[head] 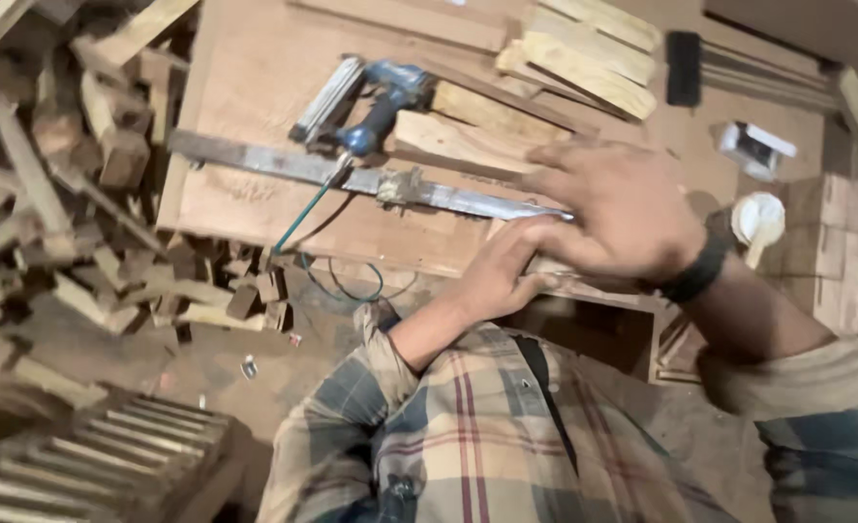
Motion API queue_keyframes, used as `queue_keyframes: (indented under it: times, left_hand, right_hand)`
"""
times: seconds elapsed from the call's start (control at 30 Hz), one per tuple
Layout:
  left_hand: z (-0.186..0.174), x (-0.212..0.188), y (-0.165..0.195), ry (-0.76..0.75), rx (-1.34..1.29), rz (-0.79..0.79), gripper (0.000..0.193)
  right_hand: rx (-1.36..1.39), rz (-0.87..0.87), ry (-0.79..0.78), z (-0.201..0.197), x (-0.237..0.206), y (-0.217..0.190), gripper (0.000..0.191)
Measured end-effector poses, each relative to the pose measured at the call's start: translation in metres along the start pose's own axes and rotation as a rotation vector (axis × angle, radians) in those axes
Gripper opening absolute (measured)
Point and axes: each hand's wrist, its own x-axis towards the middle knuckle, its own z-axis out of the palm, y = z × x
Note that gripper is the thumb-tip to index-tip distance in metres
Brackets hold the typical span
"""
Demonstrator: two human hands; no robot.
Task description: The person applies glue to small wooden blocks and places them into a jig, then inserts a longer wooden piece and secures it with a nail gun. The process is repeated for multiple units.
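Wooden table [255, 68] with wood blocks [584, 48], a blue nail gun [376, 102] and a long metal bar [352, 174] across it; scrap wood pile [71, 223] on the floor at left. Right hand [623, 208] hovers flat over the bar's end, fingers spread, grip apart. Left hand [502, 266] beneath it presses on the table edge by the bar, fingers straight, grip apart, holding nothing.

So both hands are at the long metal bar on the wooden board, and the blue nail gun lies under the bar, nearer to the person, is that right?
Not quite. The head view shows the blue nail gun lying beyond the long metal bar, farther from the person. Both hands, left hand and right hand, are at the bar's end on the wooden board.
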Motion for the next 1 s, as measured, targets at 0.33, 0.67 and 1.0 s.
queue_keyframes:
  times: [0.33, 0.67, 1.0]
  left_hand:
    - [0.016, -0.069, -0.091, -0.049, 0.215, -0.655, 0.047]
    - [0.062, -0.098, -0.156, -0.248, -0.058, -0.863, 0.05]
    - [-0.016, -0.096, -0.094, -0.086, 0.554, -0.787, 0.056]
  right_hand:
    - [0.038, 0.532, 0.334, -0.015, -0.121, 0.014, 0.064]
    - [0.905, 0.921, 0.68, 0.101, -0.291, 0.052, 0.043]
    - [0.952, 0.748, 0.921, 0.25, -0.302, 0.04, 0.021]
